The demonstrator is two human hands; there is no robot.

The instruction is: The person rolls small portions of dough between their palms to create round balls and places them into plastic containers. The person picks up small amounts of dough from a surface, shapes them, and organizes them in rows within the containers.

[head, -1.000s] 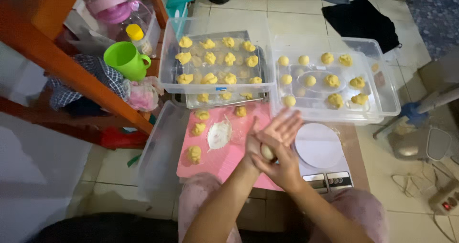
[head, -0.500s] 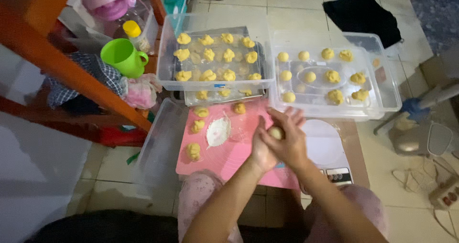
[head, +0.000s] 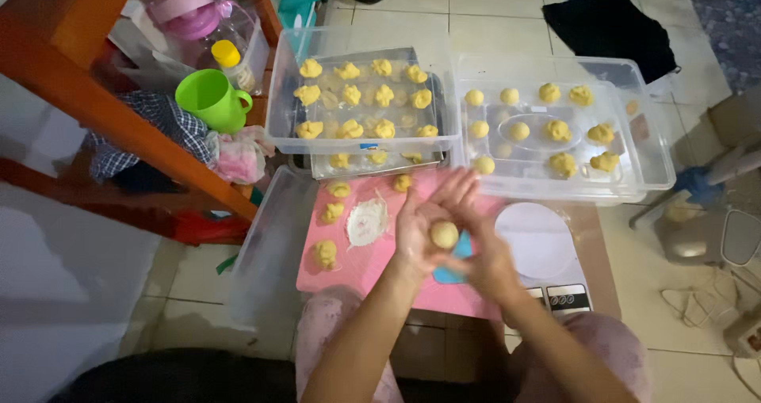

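Observation:
A round yellow dough ball (head: pixel 444 234) rests in the palm of my left hand (head: pixel 420 217), whose fingers are spread and point away from me. My right hand (head: pixel 485 254) lies just right of the ball, against the heel of the left hand, with its palm off the ball. Both hands hover over a pink mat (head: pixel 357 270). On the mat lie several rough dough lumps (head: pixel 325 254) and a white flattened disc (head: pixel 366 222). A blue flat tool (head: pixel 452 275) peeks out beneath my hands.
Beyond the mat stand a clear tray (head: pixel 277 129) of shaped yellow pieces and a second clear tray (head: pixel 652 169) of round balls. A white-topped scale (head: pixel 539 240) sits right of the mat. A green cup (head: pixel 208 98) stands on an orange shelf (head: pixel 119 118) at the left.
My hands were pressed together around the ball. The right hand has slid toward me and the left palm has turned up, so the ball now shows.

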